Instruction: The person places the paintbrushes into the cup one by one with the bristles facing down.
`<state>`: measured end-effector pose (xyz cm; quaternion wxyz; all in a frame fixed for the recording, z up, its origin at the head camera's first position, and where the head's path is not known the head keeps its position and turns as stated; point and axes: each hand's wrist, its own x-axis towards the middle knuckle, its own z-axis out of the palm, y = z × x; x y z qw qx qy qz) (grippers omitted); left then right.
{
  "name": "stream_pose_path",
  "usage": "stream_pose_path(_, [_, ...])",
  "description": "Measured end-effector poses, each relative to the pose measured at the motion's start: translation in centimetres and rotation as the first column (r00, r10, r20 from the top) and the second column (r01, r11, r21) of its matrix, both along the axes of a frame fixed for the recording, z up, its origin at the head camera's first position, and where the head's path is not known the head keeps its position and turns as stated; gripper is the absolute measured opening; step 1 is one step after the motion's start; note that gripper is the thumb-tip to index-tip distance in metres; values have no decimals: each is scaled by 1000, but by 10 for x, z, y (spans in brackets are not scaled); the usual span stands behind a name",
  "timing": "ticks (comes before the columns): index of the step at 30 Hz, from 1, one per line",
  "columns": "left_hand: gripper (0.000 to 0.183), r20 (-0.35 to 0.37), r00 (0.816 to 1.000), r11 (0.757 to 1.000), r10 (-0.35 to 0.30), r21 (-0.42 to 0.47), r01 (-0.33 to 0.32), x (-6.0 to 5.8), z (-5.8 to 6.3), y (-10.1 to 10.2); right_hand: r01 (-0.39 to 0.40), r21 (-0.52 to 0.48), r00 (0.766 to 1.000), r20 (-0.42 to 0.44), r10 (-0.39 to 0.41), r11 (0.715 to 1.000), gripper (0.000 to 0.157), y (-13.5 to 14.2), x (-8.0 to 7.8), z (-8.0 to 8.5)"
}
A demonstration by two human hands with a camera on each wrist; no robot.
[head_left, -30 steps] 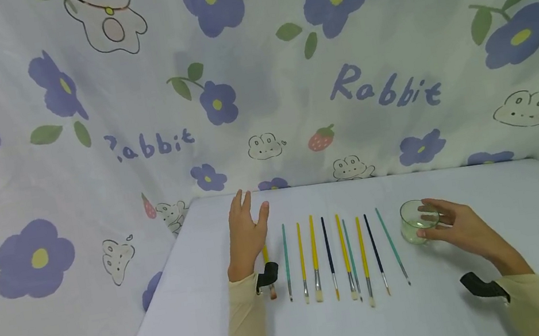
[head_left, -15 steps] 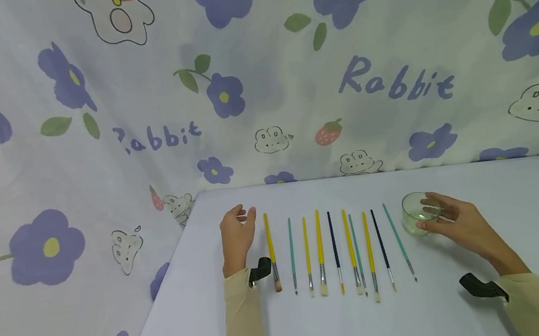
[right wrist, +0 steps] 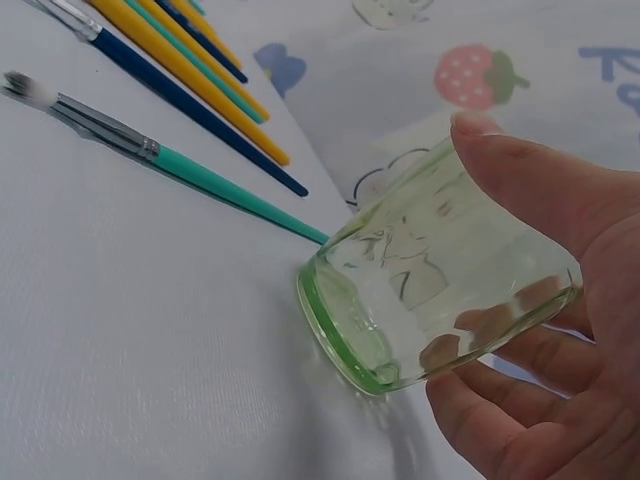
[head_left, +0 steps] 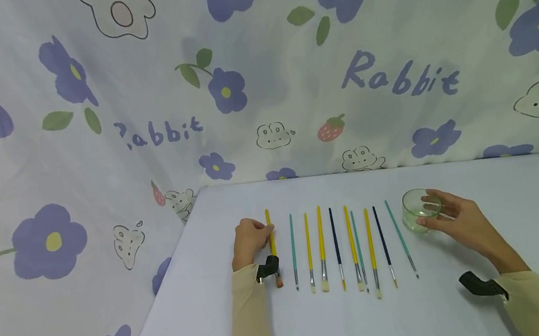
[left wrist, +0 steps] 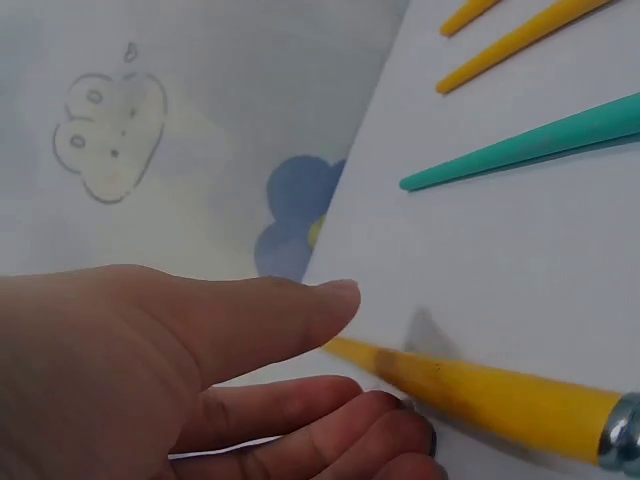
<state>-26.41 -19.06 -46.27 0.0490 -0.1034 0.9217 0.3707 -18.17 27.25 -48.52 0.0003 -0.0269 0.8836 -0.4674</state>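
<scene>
My left hand (head_left: 250, 240) is at the leftmost paintbrush (head_left: 271, 234), which has a yellow handle and a brown-tipped head and lies on the white table. In the left wrist view the thumb hovers over the yellow handle (left wrist: 500, 400), casting a shadow on it. The bent fingers (left wrist: 350, 440) lie along its near side, fingertips right at the handle. On the right, my right hand (head_left: 457, 218) grips a clear greenish glass cup (head_left: 415, 219), thumb on one side and fingers on the other. In the right wrist view the cup (right wrist: 400, 290) shows nothing inside.
Several more paintbrushes with teal (head_left: 293, 245), yellow (head_left: 320, 236) and dark blue (head_left: 334, 234) handles lie in a row between the hands, bristles toward the person. A curtain (head_left: 288, 84) printed with flowers and rabbits hangs behind the table (head_left: 356, 329).
My left hand has drawn back from the far left, then come down and right to the yellow brush, its fingers bending. The right hand keeps its grip on the glass cup. The head view has shifted slightly.
</scene>
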Motion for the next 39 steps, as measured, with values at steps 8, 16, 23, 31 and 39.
stream_pose_path(8, [20, -9, 1000, 999, 8, -38, -8, 3, -2, 8, -8, -1, 1000, 3, 8, 1000, 89, 2, -1, -2])
stream_pose_path(16, [15, -26, 999, 994, 25, -101, -27, 2, -3, 12, -9, -22, 1000, -4, 9, 1000, 87, 2, -2, -2])
stream_pose_path(23, [17, -49, 998, 988, 43, -145, -49, 3, -3, 15, -5, -29, 1000, -7, 5, 1000, 87, 2, -1, -1])
stream_pose_path(31, [24, -49, 997, 981, 65, -177, -73, -1, -9, 12, 0, -44, 1000, -12, 0, 999, 86, 2, -1, -2])
stream_pose_path(39, [22, -100, 994, 996, 54, -63, -60, 4, 9, 4, -3, -45, 1000, -19, 2, 999, 87, 2, -3, -3])
